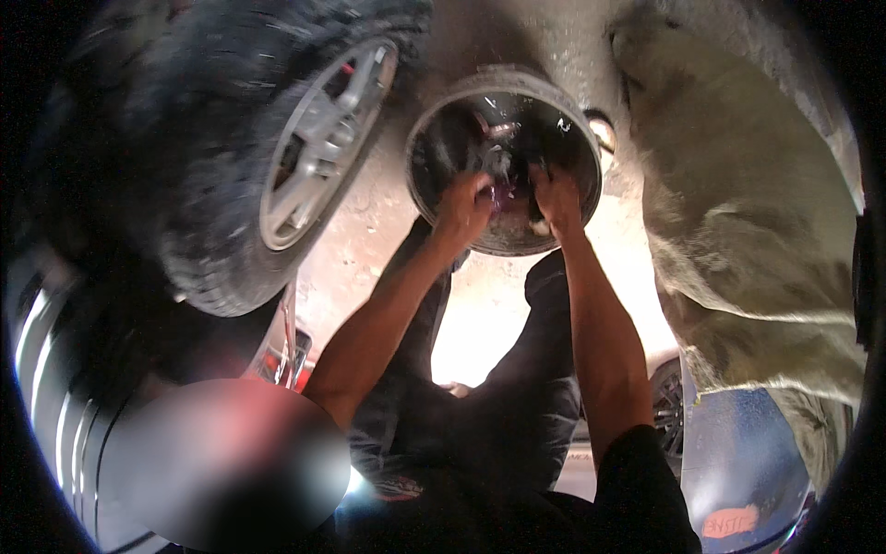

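Both my hands are inside a round, dark-walled bucket (413, 157) that stands on the floor in front of me, with shiny, wet-looking surfaces inside. My left hand (464, 212) reaches over the near left part of the rim, its fingers curled and slightly blurred. Over the near right part goes my right hand (558, 198), its fingers bent down beside something dark. Between the two hands shows a small purplish patch (499, 198), too unclear to name. What either hand grips is hidden by the fingers and the dark interior.
A large tyre (217, 254) with a silver spoked wheel (329, 138) is close on the left. Greyish-green cloth (738, 185) hangs at the right, above a blue drum-like surface (743, 434). Behind the bucket's right rim sits a small round shiny object (603, 134). My knees flank the bucket's near side.
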The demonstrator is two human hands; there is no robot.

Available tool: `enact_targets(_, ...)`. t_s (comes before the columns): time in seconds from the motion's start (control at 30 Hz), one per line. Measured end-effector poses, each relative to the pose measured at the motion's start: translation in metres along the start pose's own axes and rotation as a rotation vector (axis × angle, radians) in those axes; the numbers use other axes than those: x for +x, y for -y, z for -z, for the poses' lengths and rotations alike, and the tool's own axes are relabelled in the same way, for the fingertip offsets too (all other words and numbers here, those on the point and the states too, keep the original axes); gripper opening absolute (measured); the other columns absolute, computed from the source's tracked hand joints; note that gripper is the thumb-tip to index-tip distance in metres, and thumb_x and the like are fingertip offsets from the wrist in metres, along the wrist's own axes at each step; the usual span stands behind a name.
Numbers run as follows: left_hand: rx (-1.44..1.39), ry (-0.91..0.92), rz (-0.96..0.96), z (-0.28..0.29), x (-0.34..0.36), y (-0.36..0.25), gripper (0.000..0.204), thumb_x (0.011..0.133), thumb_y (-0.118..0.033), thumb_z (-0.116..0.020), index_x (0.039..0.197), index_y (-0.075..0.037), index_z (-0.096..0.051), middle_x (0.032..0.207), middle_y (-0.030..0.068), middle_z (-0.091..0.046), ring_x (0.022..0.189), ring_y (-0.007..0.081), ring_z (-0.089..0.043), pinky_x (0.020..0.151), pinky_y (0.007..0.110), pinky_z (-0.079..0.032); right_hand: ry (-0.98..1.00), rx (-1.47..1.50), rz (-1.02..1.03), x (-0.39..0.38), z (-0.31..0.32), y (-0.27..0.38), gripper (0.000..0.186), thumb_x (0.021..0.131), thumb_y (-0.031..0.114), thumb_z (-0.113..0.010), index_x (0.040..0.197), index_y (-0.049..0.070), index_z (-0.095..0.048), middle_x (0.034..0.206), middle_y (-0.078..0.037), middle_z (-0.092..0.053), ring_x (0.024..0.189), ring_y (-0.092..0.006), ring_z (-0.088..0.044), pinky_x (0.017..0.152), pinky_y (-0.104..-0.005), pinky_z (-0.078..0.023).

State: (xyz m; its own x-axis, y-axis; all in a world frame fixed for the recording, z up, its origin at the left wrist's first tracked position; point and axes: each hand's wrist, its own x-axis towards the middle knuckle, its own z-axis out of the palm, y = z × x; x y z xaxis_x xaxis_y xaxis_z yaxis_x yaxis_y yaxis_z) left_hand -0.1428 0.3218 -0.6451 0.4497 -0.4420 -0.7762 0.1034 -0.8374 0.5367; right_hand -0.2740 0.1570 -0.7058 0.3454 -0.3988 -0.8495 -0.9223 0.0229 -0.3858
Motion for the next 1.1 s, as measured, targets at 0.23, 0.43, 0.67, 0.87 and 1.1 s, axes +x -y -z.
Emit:
enact_targets(0.23, -0.233, 0.139, -0.433, 0.102, -0.192, -0.190, 0.023, 0.084, 0.003, -0.063, 0.106, 0.001, -0.066, 0.101, 0.0151, -0.066, 0.099, 0.0332, -0.069, 0.090, 0.041, -0.055, -0.021, 0.834, -0.174, -0.091, 0.043, 0.062, 0.048, 0.104, 0.042, -0.066, 0.129, 0.000, -0.070, 0.113, -0.013, -0.074, 0.099, -0.0249, -0.067, 0.087, -0.0420, -0.053)
enact_targets(0.43, -0.470, 0.330, -0.406, 0.169, -0.278, -0.278, 0.033, 0.086, 0.011, -0.058, 0.117, 0.000, -0.064, 0.109, 0.0097, -0.064, 0.096, 0.0178, -0.063, 0.081, 0.033, -0.053, 0.539, 1.315, -0.206, -0.172, 0.120, 0.151, 0.051, 0.107, 0.038, -0.065, 0.146, 0.006, -0.062, 0.132, -0.012, -0.071, 0.118, -0.0294, -0.069, 0.101, -0.0447, -0.056)
enact_targets(0.67, -0.212, -0.402, -0.600, 0.199, -0.294, -0.314, 0.063, 0.100, -0.019, -0.076, 0.152, -0.001, -0.047, 0.148, 0.0174, -0.054, 0.139, 0.0261, -0.052, 0.118, 0.043, -0.041, 0.581, 1.458, 0.369, -0.304, 0.193, 0.289, 0.053, 0.109, 0.037, -0.060, 0.150, 0.002, -0.057, 0.141, -0.016, -0.066, 0.123, -0.0293, -0.067, 0.106, -0.0433, -0.054)
enact_targets(0.87, -0.873, -0.441, -0.463, 0.256, -0.330, -0.402, 0.081, 0.097, -0.029, -0.081, 0.161, -0.003, -0.039, 0.154, 0.0135, -0.055, 0.138, 0.0245, -0.053, 0.120, 0.041, -0.042, 0.180, 1.199, 0.460, -0.402, 0.232, 0.375, 0.048, 0.112, 0.013, -0.052, 0.157, -0.004, -0.048, 0.150, -0.017, -0.060, 0.134, -0.0269, -0.060, 0.116, -0.0424, -0.048)
enact_targets(1.1, -0.596, -1.174, -0.942, 0.370, -0.399, -0.462, 0.045, 0.099, 0.002, -0.073, 0.141, -0.001, -0.057, 0.126, 0.0099, -0.071, 0.106, 0.0180, -0.070, 0.096, 0.033, -0.057, 0.445, 1.244, 0.816, -0.418, 0.270, 0.390, 0.058, 0.108, 0.036, -0.063, 0.148, -0.004, -0.051, 0.132, -0.023, -0.071, 0.105, -0.0332, -0.076, 0.088, -0.0460, -0.065)
